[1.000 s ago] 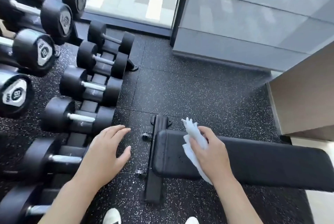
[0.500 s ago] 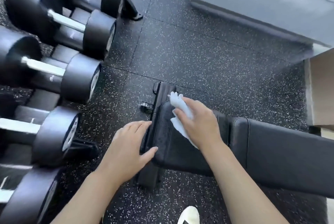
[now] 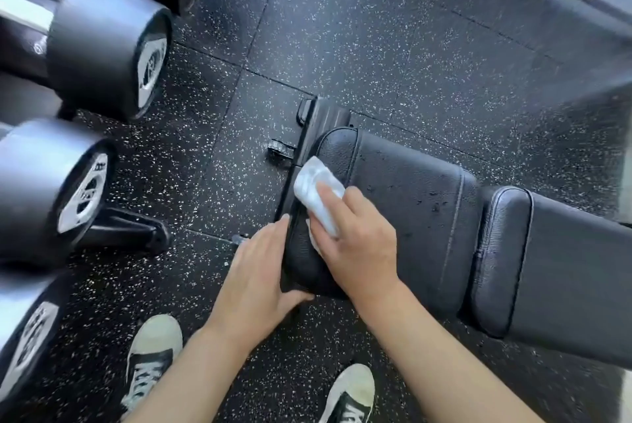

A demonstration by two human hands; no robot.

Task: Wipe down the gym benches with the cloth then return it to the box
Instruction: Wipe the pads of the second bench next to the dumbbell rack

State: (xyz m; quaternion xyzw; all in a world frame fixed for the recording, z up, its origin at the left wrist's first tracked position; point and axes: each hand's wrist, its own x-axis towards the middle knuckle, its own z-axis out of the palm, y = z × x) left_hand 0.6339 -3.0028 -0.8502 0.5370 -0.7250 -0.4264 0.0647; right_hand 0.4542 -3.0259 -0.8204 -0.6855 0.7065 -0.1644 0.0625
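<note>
A black padded gym bench (image 3: 427, 217) runs from the centre to the right edge, with a seat pad and a longer back pad. My right hand (image 3: 359, 248) presses a white cloth (image 3: 316, 190) flat on the near-left end of the seat pad, fingers over the cloth. Beside it, my left hand (image 3: 260, 275) grips the left end edge of the seat pad, thumb under the near corner. The box is not in view.
Large black dumbbells (image 3: 102, 43) on a rack fill the left side, with a rack foot (image 3: 126, 227) sticking out toward the bench. The bench's black metal base (image 3: 318, 118) shows beyond the pad. My two shoes (image 3: 150, 361) stand on the speckled rubber floor (image 3: 376, 46).
The view dropped lower and closer to the bench. My right hand slid the cloth toward the left end of the seat pad. My left hand moved from the floor side onto the pad's end edge.
</note>
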